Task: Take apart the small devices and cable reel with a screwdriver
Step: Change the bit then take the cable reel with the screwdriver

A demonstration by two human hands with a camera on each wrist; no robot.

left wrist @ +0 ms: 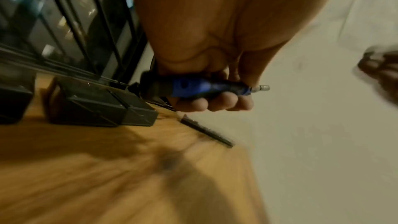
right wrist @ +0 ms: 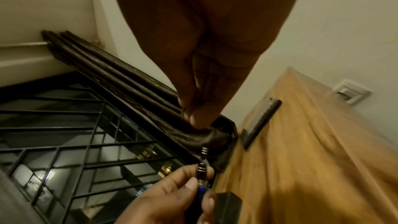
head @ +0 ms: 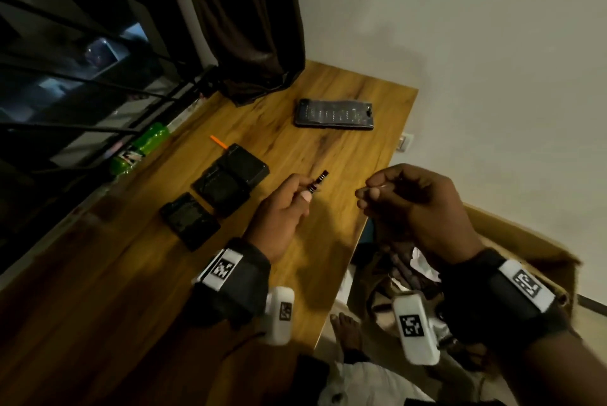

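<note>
My left hand point(head: 303, 192) grips a blue and black screwdriver point(head: 318, 180) above the table, its ringed metal end pointing up and right. The left wrist view shows fingers wrapped round the screwdriver's handle point(left wrist: 193, 87). My right hand point(head: 377, 192) hovers just right of the tip, past the table's edge. Its curled fingertips point(right wrist: 193, 117) pinch something small and pale, too small to identify. Three black devices lie left of my hands on the wooden table point(head: 328, 156): one point(head: 243, 164), one point(head: 223, 190) and one point(head: 190, 220). I see no cable reel.
A dark bit case point(head: 335, 114) lies farther back on the table, with a thin orange stick point(head: 219, 141) near the devices. A green bottle point(head: 141, 149) stands by the barred window, and a dark curtain point(head: 249, 28) hangs behind. An open cardboard box point(head: 525, 241) sits on the floor at the right.
</note>
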